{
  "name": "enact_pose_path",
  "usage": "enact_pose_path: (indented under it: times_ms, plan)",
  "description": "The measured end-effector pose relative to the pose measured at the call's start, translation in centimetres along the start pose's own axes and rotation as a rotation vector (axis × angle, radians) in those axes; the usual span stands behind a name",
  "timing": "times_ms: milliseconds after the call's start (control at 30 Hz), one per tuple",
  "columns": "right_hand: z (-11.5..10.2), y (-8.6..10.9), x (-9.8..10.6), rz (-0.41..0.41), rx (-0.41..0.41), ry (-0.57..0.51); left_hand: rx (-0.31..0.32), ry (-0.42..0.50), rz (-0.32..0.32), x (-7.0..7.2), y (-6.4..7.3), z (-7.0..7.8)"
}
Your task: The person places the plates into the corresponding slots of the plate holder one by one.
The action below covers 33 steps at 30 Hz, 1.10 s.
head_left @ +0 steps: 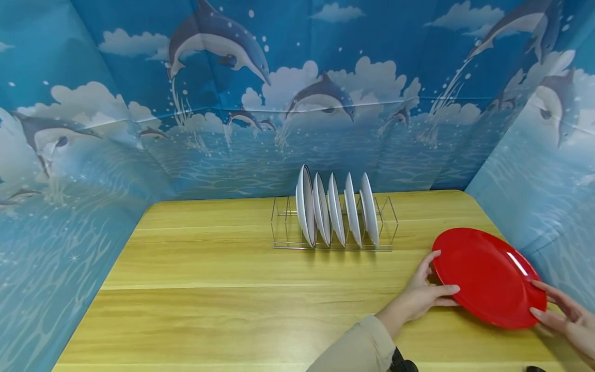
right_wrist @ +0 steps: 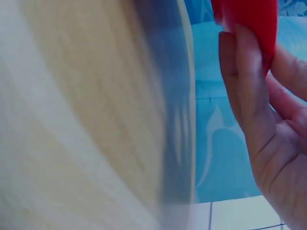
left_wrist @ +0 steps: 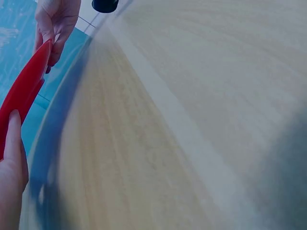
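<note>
A large red plate [head_left: 483,276] is held between both hands above the right side of the wooden table. My left hand [head_left: 420,289] grips its left rim, with the thumb over the edge. On the opposite rim, my right hand [head_left: 564,315] pinches the plate between thumb and fingers. The left wrist view shows the red plate [left_wrist: 26,86] edge-on, tilted, with the right hand [left_wrist: 57,24] at its far end. In the right wrist view, fingers and thumb of the right hand [right_wrist: 268,115] close round the plate's edge [right_wrist: 254,24].
A wire dish rack [head_left: 279,247] stands near the table's back edge, with several white plates [head_left: 307,206] upright in its slots. The wooden table [head_left: 195,289] reaches left of it. Blue dolphin-print cloth [head_left: 223,150] hangs behind and along both sides.
</note>
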State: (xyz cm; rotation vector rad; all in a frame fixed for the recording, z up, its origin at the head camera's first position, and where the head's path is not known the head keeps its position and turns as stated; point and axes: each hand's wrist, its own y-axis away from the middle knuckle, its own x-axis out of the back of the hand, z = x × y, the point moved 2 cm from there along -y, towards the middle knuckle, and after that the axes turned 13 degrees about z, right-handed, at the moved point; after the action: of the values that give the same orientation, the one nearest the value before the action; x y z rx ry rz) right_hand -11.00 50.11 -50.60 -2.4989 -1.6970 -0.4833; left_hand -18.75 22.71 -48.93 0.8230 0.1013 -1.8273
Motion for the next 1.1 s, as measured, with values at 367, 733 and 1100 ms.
enact_pose_path:
  times_ms: [367,733,1100]
  plan:
    - [-3.8,1.0,-1.8,-0.11,0.048,-0.161,-0.102,0.019,-0.077,0.6,1.3,2.6]
    - [-7.8,0.6,-4.1,-0.321,0.193,-0.237,-0.254,0.012,-0.07,1.0,3.7,6.4]
    - [-12.9,0.4,-7.2,-0.431,0.269,-0.219,-0.412,0.01,-0.072,2.0,6.6,11.1]
